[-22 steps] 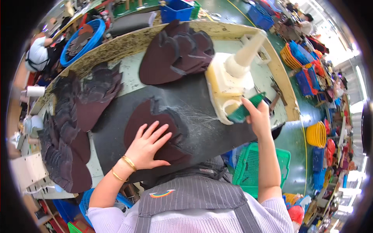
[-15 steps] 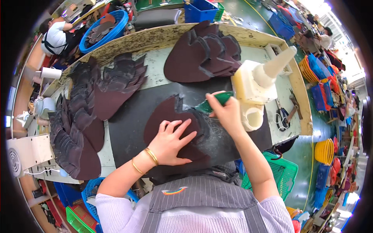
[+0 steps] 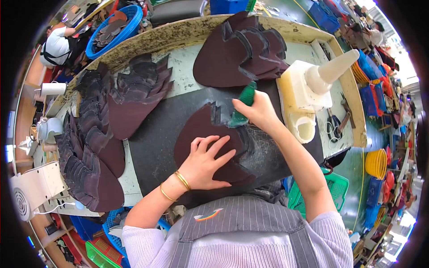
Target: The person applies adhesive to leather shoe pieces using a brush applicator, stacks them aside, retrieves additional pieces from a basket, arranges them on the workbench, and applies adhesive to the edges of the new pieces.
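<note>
My left hand (image 3: 208,164) lies with fingers spread on a dark maroon sheet piece (image 3: 191,131), which has a notched, blackened edge. Under it, other maroon pieces are fanned out on a black mat (image 3: 154,154). Between the thumb and fingers of my right hand (image 3: 261,112) is a green scraper-like flat tool (image 3: 246,100). Its lower end meets the notched edge, where the surface looks wet and shiny. Just right of that hand stands a white squeeze bottle (image 3: 297,82) with a large cone nozzle and yellowish contents.
More fanned maroon pieces (image 3: 219,62) lie at the far side, and overlapping stacks (image 3: 105,156) cover the left. Scissors (image 3: 331,125) rest at the right. A raised wooden rim (image 3: 165,42) borders the table. Beyond sits a blue basket (image 3: 129,29); a green crate (image 3: 337,190) is below right.
The scraper has swung from a slanting to a more upright position, its lower end still at the notched edge. My left hand stays on the piece. The whole view has shifted slightly.
</note>
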{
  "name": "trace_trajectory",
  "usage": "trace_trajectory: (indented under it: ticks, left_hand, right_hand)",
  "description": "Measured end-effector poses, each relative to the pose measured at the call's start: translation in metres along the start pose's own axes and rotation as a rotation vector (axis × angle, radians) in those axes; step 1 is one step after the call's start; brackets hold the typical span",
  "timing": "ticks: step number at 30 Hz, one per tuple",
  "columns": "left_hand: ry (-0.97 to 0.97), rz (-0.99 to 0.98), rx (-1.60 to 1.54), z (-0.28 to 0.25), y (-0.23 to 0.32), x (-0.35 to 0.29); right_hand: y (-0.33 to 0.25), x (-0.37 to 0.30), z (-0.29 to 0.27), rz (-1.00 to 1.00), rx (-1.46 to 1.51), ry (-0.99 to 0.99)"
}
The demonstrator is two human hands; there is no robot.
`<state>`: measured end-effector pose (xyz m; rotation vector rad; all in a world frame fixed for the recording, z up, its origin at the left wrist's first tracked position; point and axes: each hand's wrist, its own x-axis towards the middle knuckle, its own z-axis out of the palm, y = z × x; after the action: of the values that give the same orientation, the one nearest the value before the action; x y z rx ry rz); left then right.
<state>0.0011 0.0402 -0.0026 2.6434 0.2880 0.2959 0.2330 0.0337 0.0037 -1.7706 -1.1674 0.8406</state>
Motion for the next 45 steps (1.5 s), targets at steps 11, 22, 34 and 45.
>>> trace_trajectory:
  ticks: [11,22,34,45]
  left_hand:
    - [0.008,0.047,-0.035,0.0,-0.009,-0.004]
    - [0.168,0.058,-0.069,0.017,-0.007,-0.021]
    - [0.244,0.063,-0.054,0.02,-0.012,-0.018]
    - [0.224,-0.029,-0.013,0.013,-0.004,-0.021]
  right_hand:
    - [0.024,-0.112,-0.002,-0.002,0.243,0.073]
    - [-0.026,-0.011,0.011,-0.012,0.112,-0.299]
    - [-0.012,-0.081,-0.002,-0.312,-0.144,-0.341]
    - [-0.028,-0.076,-0.019,-0.102,0.26,-0.109]
